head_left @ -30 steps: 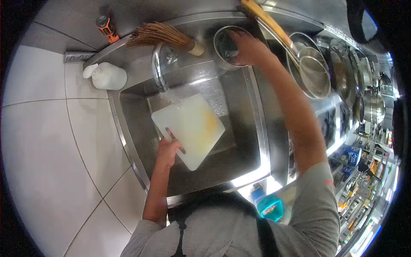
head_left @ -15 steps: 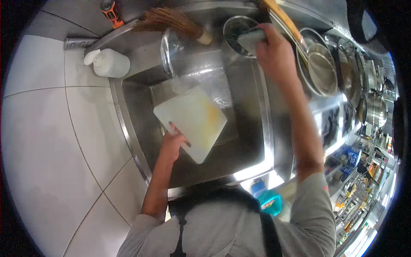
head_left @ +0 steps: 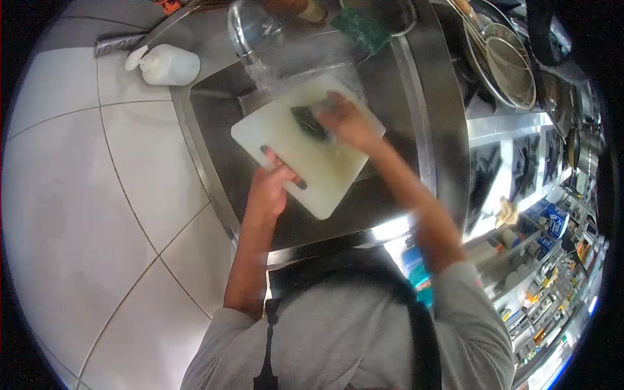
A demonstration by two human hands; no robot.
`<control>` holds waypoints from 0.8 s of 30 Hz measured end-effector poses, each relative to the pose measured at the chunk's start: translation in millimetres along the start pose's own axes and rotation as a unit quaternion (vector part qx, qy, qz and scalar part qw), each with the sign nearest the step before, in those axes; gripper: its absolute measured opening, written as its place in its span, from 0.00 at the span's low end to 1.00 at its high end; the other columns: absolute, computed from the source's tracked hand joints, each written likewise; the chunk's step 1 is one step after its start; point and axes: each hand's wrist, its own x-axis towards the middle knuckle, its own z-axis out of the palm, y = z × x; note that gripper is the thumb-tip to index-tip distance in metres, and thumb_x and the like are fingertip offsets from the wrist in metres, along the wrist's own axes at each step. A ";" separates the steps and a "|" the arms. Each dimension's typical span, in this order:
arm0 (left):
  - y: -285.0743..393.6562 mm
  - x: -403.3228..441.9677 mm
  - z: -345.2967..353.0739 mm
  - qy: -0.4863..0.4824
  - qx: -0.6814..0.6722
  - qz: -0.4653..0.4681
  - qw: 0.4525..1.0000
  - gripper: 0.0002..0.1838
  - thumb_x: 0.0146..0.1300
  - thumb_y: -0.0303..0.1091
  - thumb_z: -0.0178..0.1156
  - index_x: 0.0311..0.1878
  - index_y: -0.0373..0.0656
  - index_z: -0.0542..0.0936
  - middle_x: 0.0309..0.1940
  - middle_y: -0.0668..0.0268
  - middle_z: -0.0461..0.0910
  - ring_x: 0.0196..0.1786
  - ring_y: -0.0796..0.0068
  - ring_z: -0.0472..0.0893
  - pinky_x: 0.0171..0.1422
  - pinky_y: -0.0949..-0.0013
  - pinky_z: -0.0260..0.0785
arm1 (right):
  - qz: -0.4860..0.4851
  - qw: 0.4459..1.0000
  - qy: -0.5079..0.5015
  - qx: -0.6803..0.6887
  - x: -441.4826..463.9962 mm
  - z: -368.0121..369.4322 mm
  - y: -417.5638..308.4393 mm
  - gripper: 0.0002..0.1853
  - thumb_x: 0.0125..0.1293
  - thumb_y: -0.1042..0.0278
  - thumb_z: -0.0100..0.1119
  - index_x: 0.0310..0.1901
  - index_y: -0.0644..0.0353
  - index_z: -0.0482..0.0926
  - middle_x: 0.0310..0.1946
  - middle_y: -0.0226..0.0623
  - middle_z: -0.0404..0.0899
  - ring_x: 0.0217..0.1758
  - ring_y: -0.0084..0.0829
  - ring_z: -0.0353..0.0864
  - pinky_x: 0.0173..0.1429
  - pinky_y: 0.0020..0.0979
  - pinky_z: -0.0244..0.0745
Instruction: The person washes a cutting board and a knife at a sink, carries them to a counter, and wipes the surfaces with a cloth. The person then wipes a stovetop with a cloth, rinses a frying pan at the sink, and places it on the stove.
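My left hand [head_left: 270, 188] grips a white cutting board [head_left: 318, 175] by its handle slot, fingers through the slot. The board is tilted over the steel sink [head_left: 218, 130], its far edge near the water running from the faucet [head_left: 239, 32]. On the board's upper face my right hand [head_left: 344, 120], blurred by motion, holds a dark green scouring pad [head_left: 310, 123]. A yellowish stain shows faintly on the board beside that hand. Another green pad [head_left: 361, 30] lies at the rim of a round metal container [head_left: 408, 16] behind the sink.
A white pump bottle [head_left: 171, 65] stands left of the sink on the tiled surface [head_left: 130, 195]. Part of a twig brush [head_left: 309, 9] shows behind the faucet. Strainers [head_left: 508, 62] and pans lie at the right, with crowded shelves [head_left: 539, 279] beyond.
My right hand has come from the metal container down onto the board with a pad. The board looks higher in view and my left hand keeps its grip. The view has shifted.
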 end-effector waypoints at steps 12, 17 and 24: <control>12.0 -11.3 -40.5 0.028 0.004 0.002 1.000 0.28 0.48 0.18 0.54 0.56 0.47 0.73 0.47 0.68 0.74 0.40 0.71 0.76 0.41 0.67 0.71 | 0.094 0.995 0.014 -0.016 -64.6 9.9 -76.1 0.21 0.62 0.60 0.66 0.57 0.54 0.82 0.53 0.57 0.78 0.57 0.57 0.79 0.60 0.49 0.79; 26.0 -31.3 -29.5 0.028 0.033 -0.026 0.999 0.37 0.45 0.23 0.56 0.66 0.44 0.72 0.50 0.66 0.76 0.38 0.74 0.75 0.38 0.70 0.71 | 0.189 0.977 0.028 -0.097 -53.2 12.1 41.6 0.24 0.64 0.56 0.66 0.60 0.53 0.80 0.54 0.59 0.79 0.52 0.58 0.83 0.53 0.52 0.83; 21.6 -27.8 -36.9 0.010 0.047 -0.055 0.997 0.41 0.46 0.23 0.53 0.71 0.42 0.69 0.57 0.66 0.78 0.46 0.75 0.77 0.40 0.73 0.66 | 0.143 0.988 0.020 -0.057 -48.3 7.8 -9.5 0.20 0.63 0.60 0.64 0.57 0.52 0.81 0.52 0.53 0.80 0.60 0.54 0.79 0.64 0.49 0.77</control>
